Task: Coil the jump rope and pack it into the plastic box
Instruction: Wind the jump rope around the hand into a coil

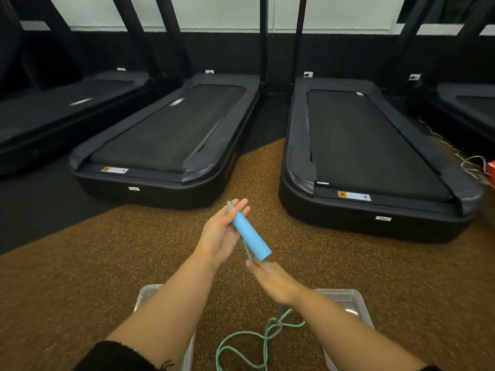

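Observation:
The jump rope's light blue handle [250,236] lies slanted across my left hand [218,235], whose fingers are stretched out behind it. A stretch of green rope runs along the handle down to my right hand [273,282], which pinches it just below the handle's lower end. From there the green rope [265,336] hangs down and lies in loose, tangled loops on the floor between my forearms. A clear plastic box [348,299] sits on the floor under my right forearm. A second clear plastic piece [146,295] shows under my left forearm; whether it is a lid or a box I cannot tell.
I stand on speckled brown rubber flooring [107,263]. Black treadmills [171,135] [369,156] line the far side, with a gap between the middle two. A white cord [466,162] and a red object [491,170] lie at the right edge.

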